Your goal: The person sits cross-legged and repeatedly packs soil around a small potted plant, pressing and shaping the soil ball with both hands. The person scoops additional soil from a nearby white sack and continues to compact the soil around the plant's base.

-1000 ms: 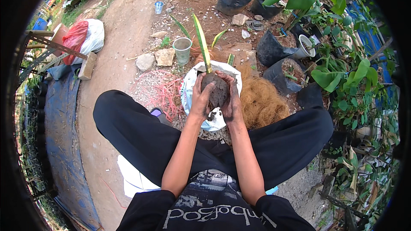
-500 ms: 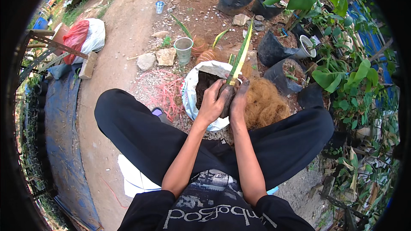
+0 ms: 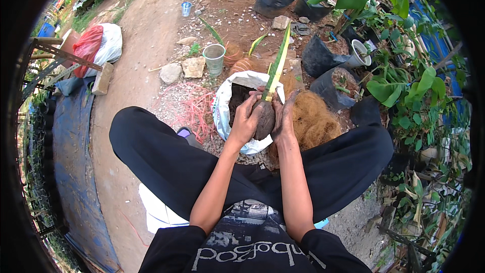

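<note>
Between my hands is a snake plant cutting, a long upright green leaf with yellow edges. Its base is packed in a dark, rounded ball of soil. My left hand wraps the left side of the ball, with its fingers curled behind the leaf base. Against the right side rests the palm of my right hand, its soiled fingers fairly straight and its thumb near the leaf base. Below and behind them stands a white sack, rolled open, with dark soil inside.
Brown coconut fibre is heaped right of the sack. Beyond it lie black plant bags. A clear plastic cup, stones and pink string are to the left. Leafy plants crowd the right side.
The plant and soil ball have shifted slightly left and tipped, showing more of the ball. My right hand's fingers have straightened and loosened from around the leaf base.
</note>
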Demonstrator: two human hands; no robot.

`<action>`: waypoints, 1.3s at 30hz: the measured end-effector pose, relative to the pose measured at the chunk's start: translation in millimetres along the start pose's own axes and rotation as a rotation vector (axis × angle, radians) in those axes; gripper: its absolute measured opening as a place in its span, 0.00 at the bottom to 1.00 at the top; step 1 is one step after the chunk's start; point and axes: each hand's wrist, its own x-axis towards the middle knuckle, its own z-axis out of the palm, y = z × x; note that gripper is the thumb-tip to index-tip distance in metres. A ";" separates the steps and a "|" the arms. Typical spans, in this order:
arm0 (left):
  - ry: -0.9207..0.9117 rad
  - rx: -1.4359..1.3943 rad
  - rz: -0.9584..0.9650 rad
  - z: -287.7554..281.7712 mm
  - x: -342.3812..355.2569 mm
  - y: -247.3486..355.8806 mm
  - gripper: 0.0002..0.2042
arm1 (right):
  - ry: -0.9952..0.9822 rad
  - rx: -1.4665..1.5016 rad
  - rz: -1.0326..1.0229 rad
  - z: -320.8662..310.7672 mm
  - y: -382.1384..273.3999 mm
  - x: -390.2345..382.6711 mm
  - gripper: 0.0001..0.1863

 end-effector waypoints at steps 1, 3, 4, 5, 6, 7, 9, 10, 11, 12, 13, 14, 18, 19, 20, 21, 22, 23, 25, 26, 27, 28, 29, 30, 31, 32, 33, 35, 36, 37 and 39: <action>-0.023 0.086 0.110 0.8 -0.3 0.4 0.14 | -0.045 -0.029 -0.052 0.5 -1.4 0.9 0.47; -0.016 0.284 0.260 3.3 -1.6 1.2 0.15 | 0.161 -0.254 -0.132 5.7 2.4 3.9 0.46; -0.010 0.339 0.283 4.2 -1.2 1.5 0.15 | 0.207 -0.310 -0.162 5.7 2.3 4.3 0.45; -0.016 0.295 0.260 5.0 -0.8 1.8 0.15 | 0.178 -0.293 -0.208 6.0 3.0 4.9 0.45; -0.011 0.240 0.267 5.2 0.5 2.2 0.14 | 0.181 -0.280 -0.200 5.0 2.9 5.1 0.45; -0.018 0.197 0.273 5.5 1.7 2.6 0.14 | 0.188 -0.277 -0.169 5.3 4.3 6.1 0.45; -0.015 0.197 0.194 3.4 2.6 4.0 0.14 | -0.022 0.000 0.038 -2.3 -0.6 3.9 0.47; 0.011 0.218 0.101 3.5 2.3 4.3 0.14 | -0.032 0.005 0.054 -2.4 0.6 6.1 0.47; -0.011 0.274 0.206 3.8 1.9 4.4 0.14 | -0.079 0.014 0.014 -3.8 0.0 7.3 0.48; 0.001 0.348 0.257 5.1 0.4 4.3 0.14 | 0.032 -0.113 -0.032 -2.9 2.0 9.4 0.47; 0.003 0.427 0.306 6.8 -1.4 3.9 0.14 | 0.122 -0.244 -0.098 -2.0 3.6 11.1 0.46; 0.010 0.435 0.354 7.4 -2.7 3.4 0.14 | 0.214 -0.283 -0.141 -1.7 4.3 12.3 0.44; 0.062 0.126 0.186 8.4 -0.8 -1.1 0.12 | 0.132 -0.118 -0.034 -0.7 0.5 10.5 0.44; 0.108 -0.065 0.077 6.6 0.4 -2.5 0.12 | 0.120 0.054 0.100 -2.4 -3.7 7.0 0.45; 0.159 -0.231 -0.108 5.8 1.8 -4.3 0.12 | 0.053 0.071 0.027 -0.7 -4.8 5.5 0.44; 0.109 -0.365 -0.146 0.1 2.8 -5.3 0.13 | 0.083 0.089 -0.035 0.7 -5.6 3.1 0.44; 0.085 -0.517 -0.126 0.2 3.4 -7.6 0.12 | 0.049 -0.056 -0.158 4.5 -3.6 2.1 0.43; 0.101 -0.648 -0.172 -1.8 3.7 -9.6 0.12 | 0.102 -0.205 -0.274 9.3 0.7 1.3 0.43; 0.162 -0.607 -0.089 0.7 4.4 -14.9 0.12 | 0.147 -0.579 -0.505 19.4 12.8 1.0 0.40; 0.153 -0.589 -0.029 2.1 4.4 -17.1 0.13 | 0.154 -0.541 -0.651 21.5 17.4 0.2 0.36; 0.215 -0.600 -0.045 4.3 4.6 -18.7 0.13 | 0.170 -0.534 -0.759 23.9 22.5 0.4 0.33; 0.239 -0.615 -0.043 5.8 4.2 -19.3 0.14 | 0.161 -0.536 -0.749 24.5 25.2 1.4 0.34; 0.281 -0.628 -0.068 8.2 3.2 -19.1 0.14 | 0.166 -0.546 -0.744 23.7 26.5 2.0 0.35; 0.287 -0.644 -0.095 9.2 3.2 -17.6 0.16 | 0.178 -0.553 -0.778 22.1 26.0 3.0 0.35; 0.259 -0.654 -0.111 10.8 2.4 -14.9 0.17 | 0.134 -0.407 -0.629 19.0 22.6 3.6 0.38; 0.271 -0.658 -0.153 11.4 0.8 -10.8 0.18 | 0.093 -0.257 -0.513 16.2 18.5 3.9 0.41; 0.314 -0.643 -0.241 11.2 0.5 -6.1 0.19 | 0.023 -0.113 -0.402 13.1 12.5 3.6 0.43; 0.202 -0.565 -0.161 10.4 -2.8 4.4 0.21 | 0.021 0.052 -0.276 7.2 -1.2 1.9 0.45; 0.126 -0.507 -0.130 7.2 -2.5 9.3 0.22 | -0.007 0.152 -0.221 4.5 -8.3 0.1 0.45; 0.039 -0.462 -0.035 6.4 -2.8 12.7 0.22 | 0.000 0.256 -0.155 3.7 -12.9 -1.7 0.45; 0.047 -0.507 -0.130 4.2 0.5 15.0 0.23 | -0.134 0.309 -0.111 3.9 -18.4 -6.7 0.45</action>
